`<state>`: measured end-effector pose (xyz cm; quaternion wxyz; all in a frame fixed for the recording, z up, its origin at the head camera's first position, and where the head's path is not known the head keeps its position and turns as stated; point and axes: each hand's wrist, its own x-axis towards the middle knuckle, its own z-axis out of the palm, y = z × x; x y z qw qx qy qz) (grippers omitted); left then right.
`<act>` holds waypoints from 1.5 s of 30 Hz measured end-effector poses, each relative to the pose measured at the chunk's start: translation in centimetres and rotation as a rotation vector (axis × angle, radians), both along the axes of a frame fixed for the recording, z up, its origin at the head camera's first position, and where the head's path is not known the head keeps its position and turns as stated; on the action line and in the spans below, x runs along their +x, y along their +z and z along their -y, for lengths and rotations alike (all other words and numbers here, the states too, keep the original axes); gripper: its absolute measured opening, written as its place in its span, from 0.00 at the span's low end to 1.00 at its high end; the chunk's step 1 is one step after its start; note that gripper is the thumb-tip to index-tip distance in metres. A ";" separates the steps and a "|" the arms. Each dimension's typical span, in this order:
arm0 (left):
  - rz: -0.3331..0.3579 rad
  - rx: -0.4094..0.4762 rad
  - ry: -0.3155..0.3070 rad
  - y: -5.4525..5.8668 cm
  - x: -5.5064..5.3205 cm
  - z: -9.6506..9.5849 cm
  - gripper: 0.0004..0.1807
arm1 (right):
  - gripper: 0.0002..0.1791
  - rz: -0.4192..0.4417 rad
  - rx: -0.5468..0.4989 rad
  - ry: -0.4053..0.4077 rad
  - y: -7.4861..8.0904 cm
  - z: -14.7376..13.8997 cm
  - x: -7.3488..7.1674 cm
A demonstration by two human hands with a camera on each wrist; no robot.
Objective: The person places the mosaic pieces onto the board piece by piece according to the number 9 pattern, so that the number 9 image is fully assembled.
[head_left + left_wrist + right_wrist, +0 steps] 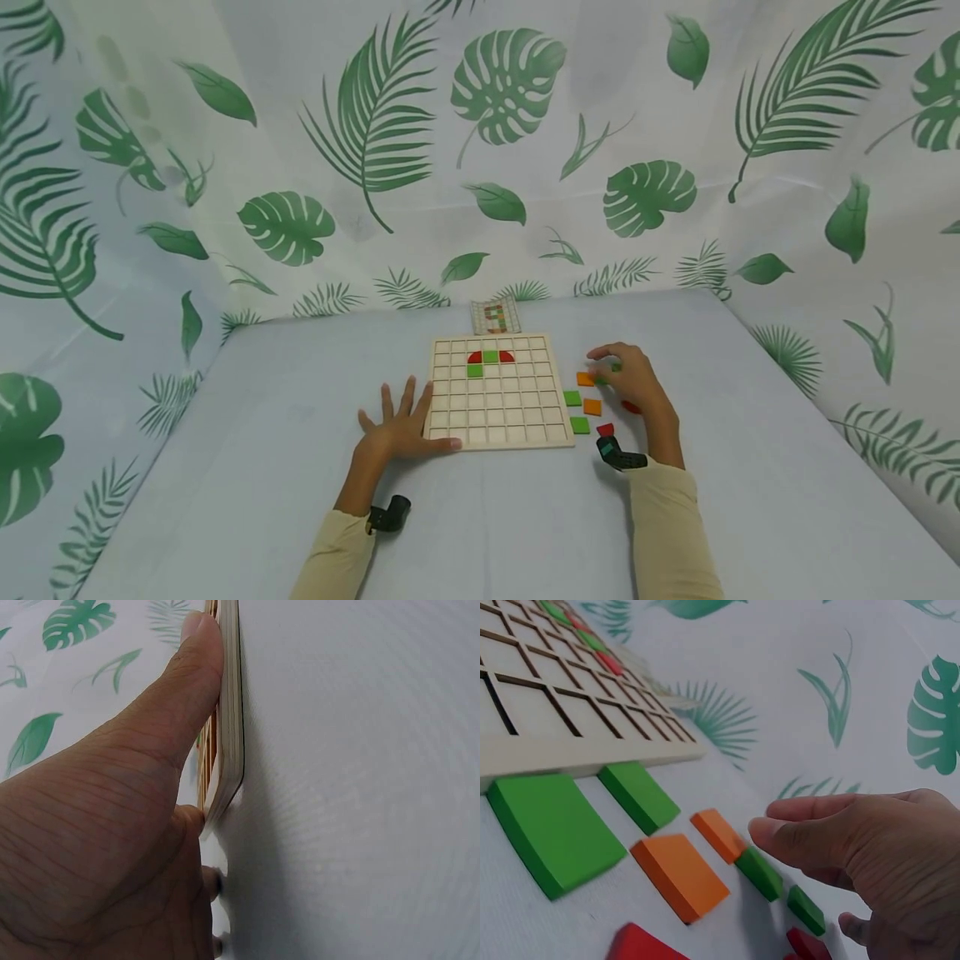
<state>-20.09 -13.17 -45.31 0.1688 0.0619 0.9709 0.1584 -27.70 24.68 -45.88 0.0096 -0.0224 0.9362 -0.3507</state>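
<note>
A wooden grid board (495,417) lies on the table. Its upper rows hold a green square tile (491,357), a red rounded tile (476,358) on either side of it, and another green tile (475,372) below. My left hand (397,435) rests at the board's near left corner, fingers spread and thumb along the front edge. To the right, my right hand (636,382) is over loose tiles, fingers slightly bent, nothing visible between them. Close to its thumb are an orange tile (718,835) and a green tile (760,873).
A small pattern card (480,318) stands behind the board. More loose tiles lie right of the board: green tiles (580,426), an orange tile (592,407) and red pieces (605,430). Leaf-printed cloth (525,217) walls the table's back and sides.
</note>
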 end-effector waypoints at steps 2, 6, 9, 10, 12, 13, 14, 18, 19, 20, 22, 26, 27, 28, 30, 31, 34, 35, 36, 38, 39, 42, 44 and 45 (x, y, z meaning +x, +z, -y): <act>0.000 0.007 0.002 -0.1 0.0 0.0 0.61 | 0.18 -0.006 0.008 0.003 -0.2 -0.4 0.1; 0.002 0.006 0.004 -0.2 -0.1 0.0 0.62 | 0.19 0.005 0.018 0.007 -0.4 -1.1 0.3; 0.002 0.006 0.005 -0.1 0.1 0.0 0.62 | 0.19 0.011 0.026 0.021 -0.6 -1.6 0.5; 0.001 0.005 0.004 0.1 0.1 0.0 0.62 | 0.19 0.010 0.028 0.029 -0.6 -1.7 0.5; 0.003 0.005 0.004 0.2 0.2 0.0 0.62 | 0.18 0.007 0.034 0.041 -0.7 -1.9 0.5; 0.005 0.004 0.004 0.2 0.2 -0.1 0.62 | 0.18 0.008 0.035 0.045 -0.7 -1.9 0.4; 0.007 0.002 0.004 0.3 0.2 -0.1 0.62 | 0.18 0.010 0.033 0.048 -0.7 -2.0 0.4; 0.010 -0.003 0.003 0.4 0.1 -0.1 0.61 | 0.18 -0.005 0.037 0.063 -0.6 -2.0 0.4; 0.010 -0.003 0.003 0.5 0.1 -0.1 0.61 | 0.17 -0.011 0.038 0.066 -0.6 -2.0 0.4; 0.010 -0.002 0.003 0.5 0.1 -0.1 0.61 | 0.17 -0.017 0.038 0.068 -0.6 -2.0 0.3; 0.011 0.001 0.004 0.6 0.1 -0.1 0.61 | 0.17 -0.026 0.042 0.071 -0.6 -2.1 0.3; 0.013 0.005 0.003 0.6 0.2 0.0 0.61 | 0.17 -0.036 0.049 0.072 -0.8 -2.0 0.4; 0.018 0.006 0.002 0.5 0.3 0.0 0.61 | 0.17 -0.040 0.052 0.073 -0.8 -2.0 0.4; 0.019 0.009 0.002 0.5 0.3 0.0 0.61 | 0.17 -0.042 0.054 0.074 -0.8 -2.0 0.4; 0.018 0.016 0.003 0.4 0.3 0.1 0.62 | 0.17 -0.047 0.059 0.072 -0.8 -2.0 0.5; 0.018 0.018 0.003 0.4 0.2 0.1 0.62 | 0.16 -0.047 0.062 0.071 -0.8 -1.9 0.5; 0.012 0.020 0.001 0.3 0.2 0.1 0.62 | 0.16 -0.043 0.075 0.066 -0.7 -1.8 0.5; 0.011 0.017 -0.001 0.3 0.2 0.1 0.62 | 0.16 -0.043 0.082 0.064 -0.7 -1.8 0.5; 0.010 0.016 -0.002 0.3 0.2 0.1 0.62 | 0.16 -0.044 0.088 0.063 -0.7 -1.8 0.5; 0.009 0.014 -0.003 0.2 0.2 0.1 0.62 | 0.16 -0.047 0.099 0.057 -0.7 -1.7 0.5; 0.007 0.014 -0.003 0.2 0.2 0.1 0.62 | 0.16 -0.050 0.102 0.054 -0.8 -1.7 0.4; 0.006 0.021 -0.001 0.2 0.1 0.1 0.62 | 0.16 -0.063 0.121 0.049 -0.9 -1.6 0.4; 0.008 0.022 -0.001 0.2 0.1 0.1 0.62 | 0.16 -0.070 0.136 0.049 -1.1 -1.6 0.4; 0.008 0.021 -0.001 0.2 0.1 0.1 0.62 | 0.16 -0.072 0.141 0.048 -1.2 -1.5 0.4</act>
